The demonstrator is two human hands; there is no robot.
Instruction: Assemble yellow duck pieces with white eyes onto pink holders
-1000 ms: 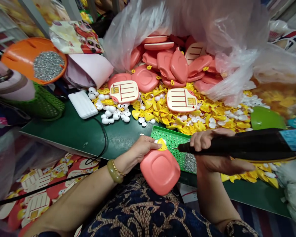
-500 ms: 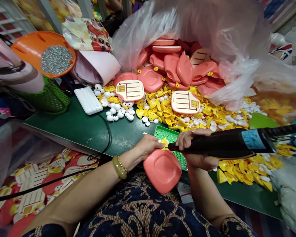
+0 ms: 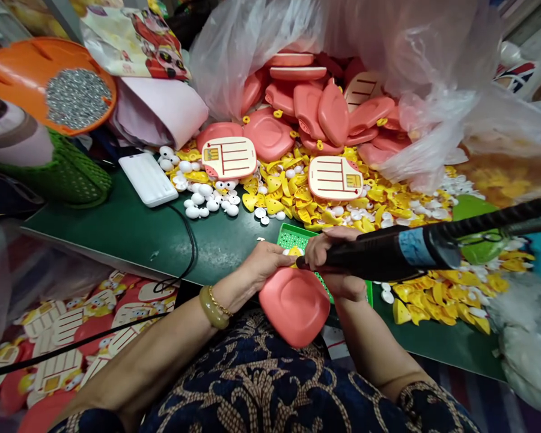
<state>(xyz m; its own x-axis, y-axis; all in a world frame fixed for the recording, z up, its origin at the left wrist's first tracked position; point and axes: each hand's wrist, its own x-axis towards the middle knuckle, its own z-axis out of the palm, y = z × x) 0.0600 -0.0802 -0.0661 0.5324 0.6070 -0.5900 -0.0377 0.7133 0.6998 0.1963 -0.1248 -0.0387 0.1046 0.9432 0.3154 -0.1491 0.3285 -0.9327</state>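
Observation:
My left hand (image 3: 264, 264) grips the top of a pink plastic shell (image 3: 294, 305), held at the table's near edge with a small yellow piece at its top. My right hand (image 3: 338, 264) is wrapped round a black electric screwdriver (image 3: 415, 249). The tool's tip points left and touches the yellow piece on the shell. Under both hands lies a small green perforated tray (image 3: 297, 237) on the dark green table (image 3: 162, 237).
Behind lie yellow beak pieces (image 3: 293, 201), white eye pieces (image 3: 207, 204), two cream printed plates (image 3: 229, 157), a pile of pink shells (image 3: 324, 114) spilling from a clear bag, a white power bank (image 3: 148, 178), an orange dish of screws (image 3: 49, 90). Finished toys fill a box at lower left (image 3: 72, 337).
The screwdriver has swung left and its tip has come onto the yellow piece on the shell. My right hand moved left with it. The left hand kept its hold.

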